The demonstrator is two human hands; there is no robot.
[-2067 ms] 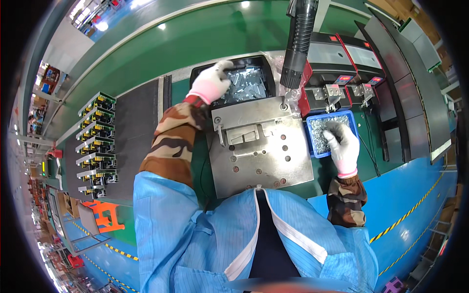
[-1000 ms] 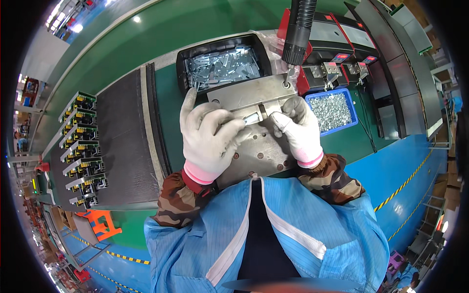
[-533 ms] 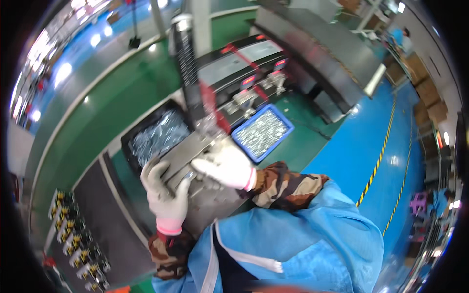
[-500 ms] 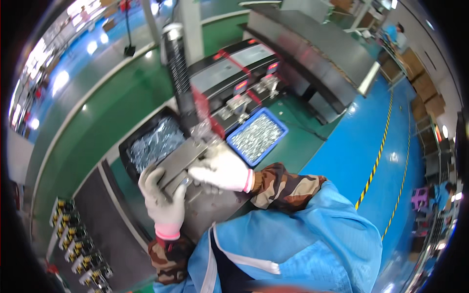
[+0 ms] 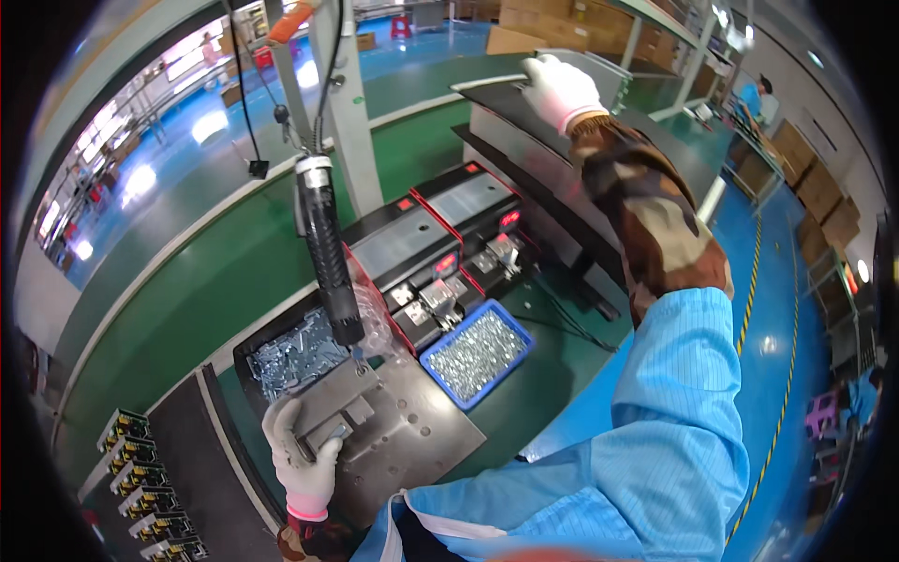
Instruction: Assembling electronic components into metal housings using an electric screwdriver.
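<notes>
My left hand [image 5: 305,465], in a white glove, is closed around the near left end of a grey metal block [image 5: 339,405]. Its thumb lies by a small shiny piece at the block's edge. Under the block is a steel plate [image 5: 421,450] with several holes. A black electric screwdriver [image 5: 328,253] hangs upright, its bit by the block's far end. Far out to the right, my gloved right hand [image 5: 562,94] is over a dark-topped metal bench [image 5: 506,101]. Its fingers are bent together; whatever they hold is hidden.
Right of the plate stands a blue tray [image 5: 478,354] full of small metal pieces. A black bin [image 5: 245,361] of grey metal parts is at its left. Two screw feeders [image 5: 398,248] with red displays stand behind. Several circuit-board assemblies [image 5: 140,478] line the left belt.
My right hand has left the metal block and swung far out to the upper right. The left hand stays at the block. The head view has shifted, revealing more of the screwdriver and plate.
</notes>
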